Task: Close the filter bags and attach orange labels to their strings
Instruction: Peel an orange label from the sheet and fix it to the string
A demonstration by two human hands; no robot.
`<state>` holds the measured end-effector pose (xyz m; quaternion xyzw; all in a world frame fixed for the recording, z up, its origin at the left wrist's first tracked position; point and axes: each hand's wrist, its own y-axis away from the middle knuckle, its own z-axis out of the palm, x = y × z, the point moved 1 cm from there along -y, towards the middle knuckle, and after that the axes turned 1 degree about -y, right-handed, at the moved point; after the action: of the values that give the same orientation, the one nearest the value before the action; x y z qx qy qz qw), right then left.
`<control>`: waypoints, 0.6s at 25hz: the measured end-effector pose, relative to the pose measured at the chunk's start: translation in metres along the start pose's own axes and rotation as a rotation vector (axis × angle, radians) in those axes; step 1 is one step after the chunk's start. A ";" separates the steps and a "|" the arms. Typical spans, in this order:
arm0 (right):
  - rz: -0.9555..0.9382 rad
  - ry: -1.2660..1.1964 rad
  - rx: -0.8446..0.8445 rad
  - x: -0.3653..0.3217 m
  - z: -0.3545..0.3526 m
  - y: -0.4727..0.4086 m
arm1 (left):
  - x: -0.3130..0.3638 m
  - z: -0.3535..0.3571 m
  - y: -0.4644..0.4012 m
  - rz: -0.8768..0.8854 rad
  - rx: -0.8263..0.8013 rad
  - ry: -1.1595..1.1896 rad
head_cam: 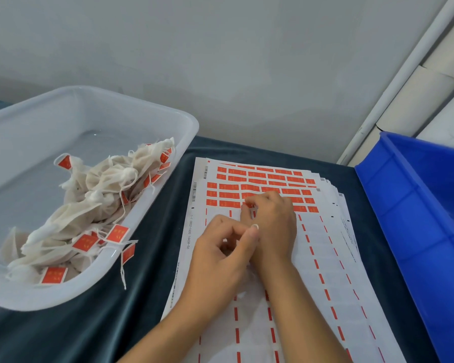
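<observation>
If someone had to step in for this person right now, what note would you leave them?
Right hand: fingertips at the nearest row of orange labels on the label sheet, apparently picking one off; the grip is hidden.
Left hand: loosely curled beside it over the sheet; whether it holds anything cannot be told.
Done: a pile of closed filter bags with labels on their strings lies in the clear tub.
Left: several label rows remain. The blue bin stands on the right, contents unseen.

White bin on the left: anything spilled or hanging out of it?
Yes. One filter bag's string trails over the near rim of the white bin onto the dark cloth, its orange label hanging outside. The other bags lie heaped inside. Nothing looks spilled or torn.
</observation>
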<state>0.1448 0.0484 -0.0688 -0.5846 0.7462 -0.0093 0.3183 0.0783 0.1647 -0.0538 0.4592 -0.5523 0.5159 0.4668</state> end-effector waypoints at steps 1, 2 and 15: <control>0.003 -0.011 -0.011 -0.001 -0.002 -0.006 | -0.001 -0.001 -0.001 -0.004 0.024 -0.002; 0.009 -0.016 -0.026 -0.003 -0.004 -0.010 | -0.001 -0.001 -0.002 -0.013 0.036 0.002; -0.394 0.100 -0.062 -0.011 -0.007 -0.006 | 0.001 -0.001 -0.003 -0.075 0.044 0.094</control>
<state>0.1480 0.0536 -0.0558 -0.7277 0.6322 -0.0776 0.2546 0.0811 0.1655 -0.0519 0.4651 -0.5007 0.5309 0.5011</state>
